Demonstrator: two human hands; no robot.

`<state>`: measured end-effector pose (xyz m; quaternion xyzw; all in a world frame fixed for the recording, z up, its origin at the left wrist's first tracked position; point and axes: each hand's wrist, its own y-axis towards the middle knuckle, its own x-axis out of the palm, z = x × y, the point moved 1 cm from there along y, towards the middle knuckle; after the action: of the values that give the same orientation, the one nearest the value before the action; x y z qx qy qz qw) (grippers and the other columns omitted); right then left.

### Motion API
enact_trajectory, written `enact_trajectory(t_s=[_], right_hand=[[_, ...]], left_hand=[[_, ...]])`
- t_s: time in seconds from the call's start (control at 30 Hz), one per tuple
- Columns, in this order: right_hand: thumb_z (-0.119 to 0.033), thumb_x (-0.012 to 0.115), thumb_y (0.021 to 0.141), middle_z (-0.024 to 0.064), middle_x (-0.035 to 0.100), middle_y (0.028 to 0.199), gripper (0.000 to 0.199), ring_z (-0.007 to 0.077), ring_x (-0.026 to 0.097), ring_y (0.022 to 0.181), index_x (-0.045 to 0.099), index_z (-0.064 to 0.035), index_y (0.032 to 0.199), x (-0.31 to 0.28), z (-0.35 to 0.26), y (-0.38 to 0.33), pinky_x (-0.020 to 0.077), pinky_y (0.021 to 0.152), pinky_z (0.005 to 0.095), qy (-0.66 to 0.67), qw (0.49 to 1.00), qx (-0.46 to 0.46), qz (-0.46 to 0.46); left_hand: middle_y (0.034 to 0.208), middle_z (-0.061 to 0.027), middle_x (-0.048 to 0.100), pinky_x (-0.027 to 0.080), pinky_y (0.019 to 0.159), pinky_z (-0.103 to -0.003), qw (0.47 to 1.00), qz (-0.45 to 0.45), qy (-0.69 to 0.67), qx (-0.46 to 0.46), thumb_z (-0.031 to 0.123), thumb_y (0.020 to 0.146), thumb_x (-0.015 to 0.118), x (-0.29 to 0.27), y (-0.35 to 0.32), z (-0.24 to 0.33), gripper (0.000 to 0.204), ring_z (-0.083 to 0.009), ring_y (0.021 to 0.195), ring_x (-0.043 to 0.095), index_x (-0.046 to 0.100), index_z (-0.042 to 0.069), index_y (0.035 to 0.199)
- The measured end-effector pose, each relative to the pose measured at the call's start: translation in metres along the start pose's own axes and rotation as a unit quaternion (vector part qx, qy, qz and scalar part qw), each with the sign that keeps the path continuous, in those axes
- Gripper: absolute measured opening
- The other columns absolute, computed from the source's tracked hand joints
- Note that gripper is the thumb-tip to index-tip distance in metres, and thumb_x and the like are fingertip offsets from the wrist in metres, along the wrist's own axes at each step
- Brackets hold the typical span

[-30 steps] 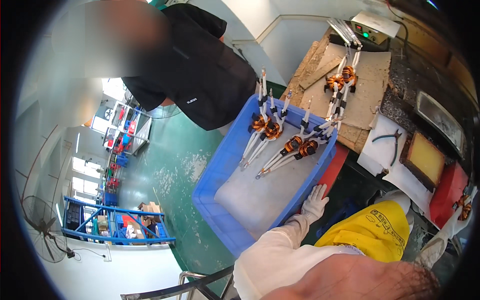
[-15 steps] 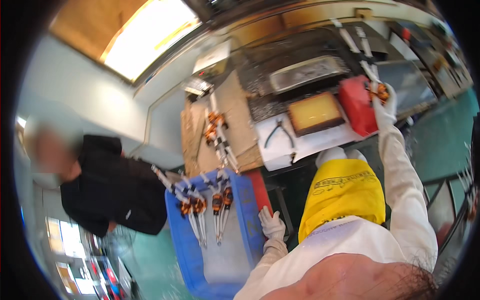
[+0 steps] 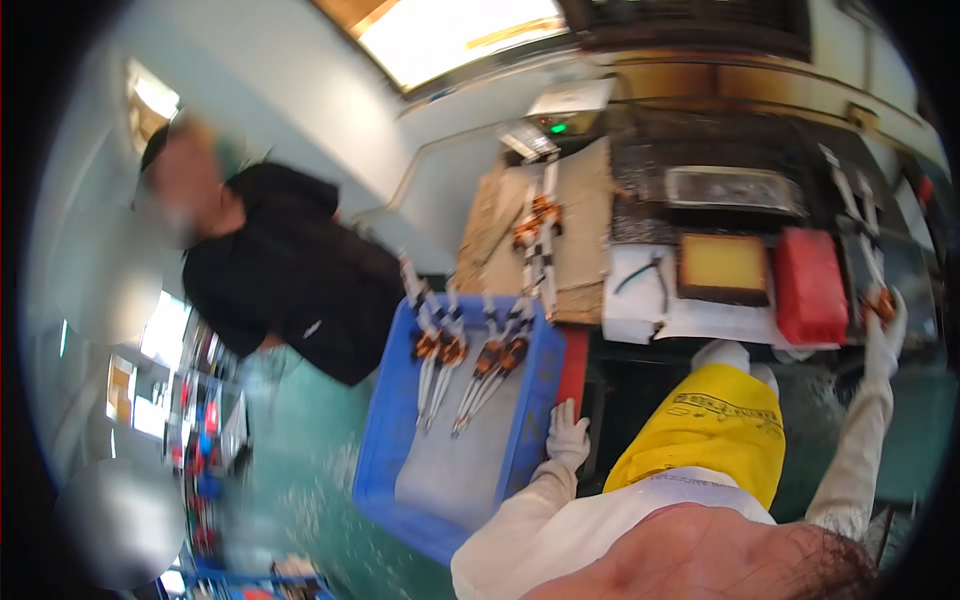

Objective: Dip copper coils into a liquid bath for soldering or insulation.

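Note:
At the right end of the bench, my gloved right hand is closed on a copper wire coil. Its long white-sleeved leads with dark bands stretch away toward the back. A red block-shaped thing stands just left of this hand. My gloved left hand has its fingers spread, beside the right wall of a blue plastic bin, and holds nothing. Several similar copper coils with white leads lie across the far part of that bin.
More coils lie on a cardboard-covered board. Pliers rest on white paper beside a dark-framed yellow block. Behind is a rectangular metal tray. A person in black stands at the left, beyond the bin.
My view has swung, shifting the bench rightward in the picture. My right hand and its coil moved right, away from the red block. A small light on the box behind went from red to green.

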<state>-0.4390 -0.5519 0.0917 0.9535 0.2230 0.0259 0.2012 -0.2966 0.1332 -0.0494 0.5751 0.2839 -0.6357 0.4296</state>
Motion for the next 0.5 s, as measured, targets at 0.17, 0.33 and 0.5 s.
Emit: enact_trajectory(t_s=[0.17,0.33,0.5], right_hand=[[0.012,0.053,0.091,0.0107,0.058,0.122,0.054,0.0173,0.062,0.107,0.041,-0.0065,0.140,-0.118,0.046,-0.005,0.0508,0.092,0.0299,0.024,0.999,0.039,0.011],[-0.008,0.066,0.085,0.0152,0.061,0.120,0.048,0.0235,0.059,0.115,0.054,-0.0033,0.131,-0.048,-0.071,-0.035,0.0447,0.100,0.0327,-0.375,0.922,0.043,0.084],[-0.007,0.060,0.079,0.0220,0.061,0.118,0.051,0.0363,0.059,0.113,0.053,-0.0048,0.130,-0.092,-0.097,-0.047,0.0445,0.100,0.0367,-0.432,0.893,0.118,0.051]], left_hand=[[0.146,-0.0206,0.039,0.037,0.110,-0.052,1.000,0.005,-0.018,0.015,0.015,0.073,0.072,0.005,0.003,0.003,0.026,-0.0451,0.135,0.035,0.071,0.017,0.099],[0.148,-0.0212,0.037,0.036,0.111,-0.054,0.999,-0.009,0.019,-0.025,0.016,0.074,0.072,-0.003,-0.002,0.000,0.025,-0.0469,0.136,0.034,0.071,0.017,0.099],[0.151,-0.0228,0.034,0.030,0.116,-0.055,1.000,-0.011,0.022,0.012,0.016,0.077,0.071,0.006,-0.003,0.010,0.027,-0.0476,0.139,0.030,0.070,0.018,0.103]])
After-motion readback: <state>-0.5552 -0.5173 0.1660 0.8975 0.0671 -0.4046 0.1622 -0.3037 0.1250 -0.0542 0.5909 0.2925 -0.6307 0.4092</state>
